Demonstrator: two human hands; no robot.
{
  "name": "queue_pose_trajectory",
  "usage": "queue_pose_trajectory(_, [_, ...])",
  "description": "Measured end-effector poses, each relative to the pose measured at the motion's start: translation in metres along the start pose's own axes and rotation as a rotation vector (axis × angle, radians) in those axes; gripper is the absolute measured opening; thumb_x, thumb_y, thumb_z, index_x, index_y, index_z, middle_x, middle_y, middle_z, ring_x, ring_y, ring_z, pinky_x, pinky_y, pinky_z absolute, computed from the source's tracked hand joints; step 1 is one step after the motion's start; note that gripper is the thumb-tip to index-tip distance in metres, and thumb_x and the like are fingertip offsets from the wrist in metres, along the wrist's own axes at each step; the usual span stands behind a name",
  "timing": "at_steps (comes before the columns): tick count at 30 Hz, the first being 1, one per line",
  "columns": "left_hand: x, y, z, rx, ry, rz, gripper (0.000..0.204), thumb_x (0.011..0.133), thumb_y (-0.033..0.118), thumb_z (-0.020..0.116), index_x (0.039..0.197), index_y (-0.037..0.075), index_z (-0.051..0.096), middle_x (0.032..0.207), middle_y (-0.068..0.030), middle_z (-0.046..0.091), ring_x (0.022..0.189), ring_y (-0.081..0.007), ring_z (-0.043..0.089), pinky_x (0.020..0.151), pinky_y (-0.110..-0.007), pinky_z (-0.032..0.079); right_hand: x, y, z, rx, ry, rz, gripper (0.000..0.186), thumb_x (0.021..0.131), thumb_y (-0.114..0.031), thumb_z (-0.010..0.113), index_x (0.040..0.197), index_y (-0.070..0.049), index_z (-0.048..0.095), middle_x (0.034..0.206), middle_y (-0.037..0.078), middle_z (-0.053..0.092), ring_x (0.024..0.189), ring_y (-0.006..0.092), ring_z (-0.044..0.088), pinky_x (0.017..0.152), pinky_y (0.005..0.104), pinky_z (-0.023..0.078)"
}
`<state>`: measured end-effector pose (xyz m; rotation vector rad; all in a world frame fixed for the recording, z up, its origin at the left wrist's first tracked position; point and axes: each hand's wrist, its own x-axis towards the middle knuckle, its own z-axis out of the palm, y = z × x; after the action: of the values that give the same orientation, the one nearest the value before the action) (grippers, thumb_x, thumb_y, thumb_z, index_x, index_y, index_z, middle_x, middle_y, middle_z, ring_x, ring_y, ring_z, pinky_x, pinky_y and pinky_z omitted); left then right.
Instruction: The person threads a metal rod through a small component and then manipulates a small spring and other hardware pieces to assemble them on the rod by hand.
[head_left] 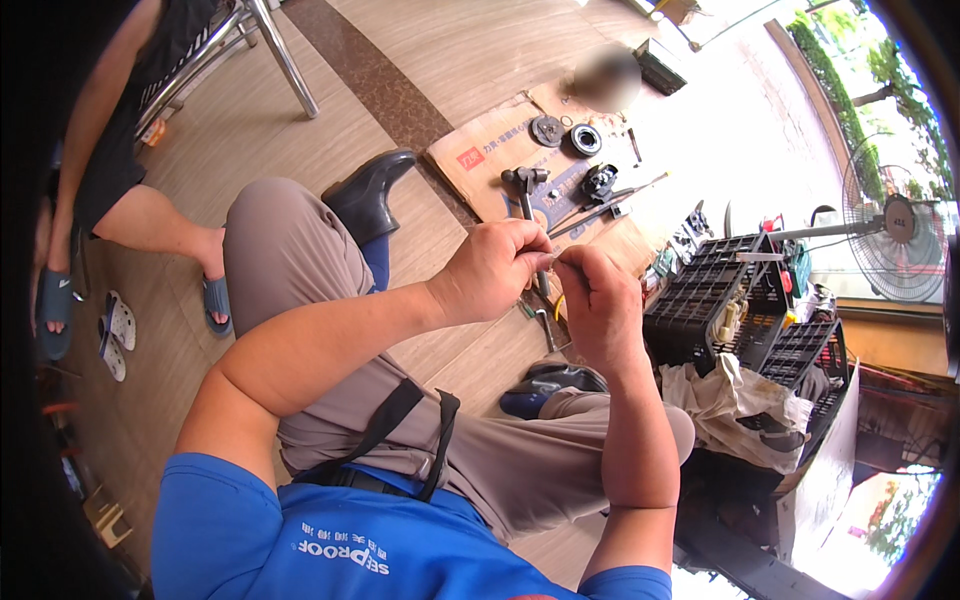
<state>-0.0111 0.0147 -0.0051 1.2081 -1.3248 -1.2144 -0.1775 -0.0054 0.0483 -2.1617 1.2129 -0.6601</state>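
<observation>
Both hands meet in front of my knees, fingertips pinched close together. My left hand point(488, 268) is closed, thumb pressed to the forefinger. My right hand point(603, 305) is closed too, its fingertips almost touching those of the left. Whatever sits between them is too small to make out. Behind the hands a hammer point(527, 190) lies with its dark head on the cardboard sheet point(470, 187), its handle partly hidden. Beyond it are a round dark disc point(547, 130), a black ring-shaped part point(586, 140) and a black machine part point(599, 183).
Black plastic crates point(690, 300) and a crumpled pale cloth point(735, 405) stand at my right, with a standing fan point(897, 218) beyond. A seated person's leg point(165, 222) and a metal-legged chair point(283, 60) are at the left. White clogs point(118, 330) lie on the tiles.
</observation>
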Motion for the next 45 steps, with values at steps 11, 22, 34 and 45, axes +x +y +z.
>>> queue_pose_trajectory(11, [-0.001,0.009,-0.002,-0.263,-0.186,-0.207,0.008,0.095,0.005,0.057,0.092,-0.001,0.061,0.076,-0.0027,0.062,0.063,-0.0073,0.057,0.057,-0.022,0.048,0.006,0.012,0.003,0.089,0.035,0.15,0.008,0.089,-0.009,0.063,0.091,-0.002,0.064,0.08,0.016,0.066,0.072,0.0294,0.065,0.067,0.0359,0.051])
queue_pose_trajectory(22, [0.01,0.009,-0.019,-0.597,-0.058,-0.304,0.013,0.099,0.013,0.056,0.093,0.002,0.06,0.074,-0.0027,0.061,0.064,-0.0086,0.059,0.06,-0.024,0.051,-0.001,0.015,0.013,0.17,0.0,0.115,0.006,0.091,-0.007,0.062,0.094,-0.002,0.064,0.069,0.012,0.062,0.061,0.0189,0.058,0.059,0.0303,0.047])
queue_pose_trajectory(34, [0.01,0.003,-0.016,-0.425,0.002,-0.247,0.011,0.098,0.011,0.057,0.092,0.001,0.06,0.075,-0.0025,0.061,0.063,-0.0079,0.058,0.058,-0.023,0.05,-0.004,-0.011,0.006,0.022,-0.019,0.034,0.012,0.09,-0.01,0.065,0.101,-0.006,0.067,0.078,0.017,0.066,0.069,0.0311,0.067,0.061,0.0358,0.051])
queue_pose_trajectory(45, [0.001,0.006,-0.002,-0.048,-0.108,-0.092,0.006,0.094,0.002,0.057,0.091,-0.001,0.062,0.074,-0.0028,0.061,0.063,-0.0073,0.057,0.057,-0.023,0.048,0.004,-0.004,-0.005,-0.148,0.044,-0.127,0.005,0.086,-0.012,0.068,0.089,-0.008,0.066,0.072,0.012,0.066,0.062,0.0303,0.065,0.056,0.0379,0.05])
